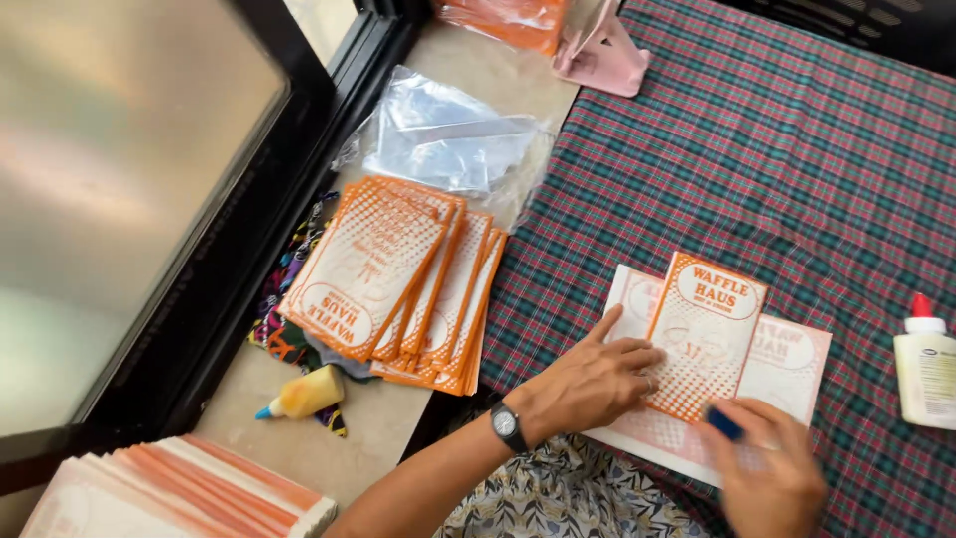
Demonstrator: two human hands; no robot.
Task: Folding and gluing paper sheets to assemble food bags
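The left hand [595, 381], a watch at its wrist, is laid flat with fingers spread on an orange-and-white paper bag [705, 334], which is pressed against a printed sheet [787, 371] on the plaid-covered tabletop [757, 169]. A small blue object [724, 423] is gripped in the blurred right hand [767, 476].

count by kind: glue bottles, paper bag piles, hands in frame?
Glue bottles: 2 (white glue bottle, small yellow glue bottle)
Paper bag piles: 3 (fanned pile, pile under the hands, corner stack)
Hands: 2 (left hand, right hand)
Total: 7
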